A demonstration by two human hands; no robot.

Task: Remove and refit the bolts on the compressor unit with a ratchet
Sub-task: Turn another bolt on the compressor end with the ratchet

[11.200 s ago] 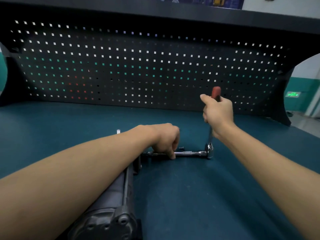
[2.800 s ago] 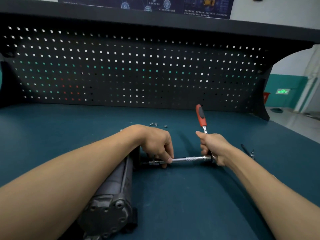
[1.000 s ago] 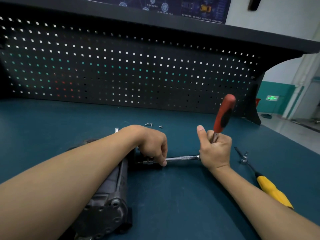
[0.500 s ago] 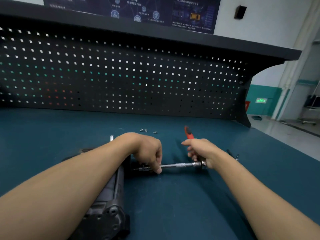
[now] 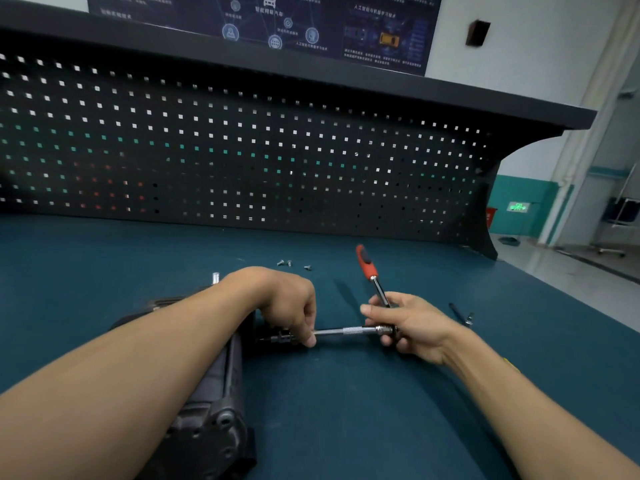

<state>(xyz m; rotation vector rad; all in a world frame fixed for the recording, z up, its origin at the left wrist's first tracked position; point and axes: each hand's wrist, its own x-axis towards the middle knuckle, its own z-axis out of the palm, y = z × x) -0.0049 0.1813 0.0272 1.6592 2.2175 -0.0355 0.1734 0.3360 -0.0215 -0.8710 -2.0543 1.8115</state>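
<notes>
The bench (image 5: 346, 427) is a wide, matte teal top, backed by a black pegboard (image 5: 242, 150) punched with rows of small square holes. On the bench, near its front edge, lies the compressor (image 5: 221, 375), a dark, ribbed, roughly cylindrical casting with bolt bosses on the near end cap; its far end is under the left forearm.

The left hand (image 5: 287, 306) is curled at that far end, fingertips pinched on the socket end of the extension (image 5: 346, 331), a slim chrome rod with a knurled band, lying level and pointing right.

The right hand (image 5: 408, 327) has changed most. A second ago it was fisted round the ratchet (image 5: 372, 278) low on the shaft with the red grip swung up toward the camera; half a second ago the grip was low and away; now the handle leans back toward the pegboard, and the fingers are only loosely wrapped at the head. That back-and-forth reads as ratcheting strokes, so one bolt is probably mid-turn; whether loosening or tightening, I cannot tell.

Three small bright bolts (image 5: 289, 264) lie loose behind the hands, which suggests several are already out.
</notes>
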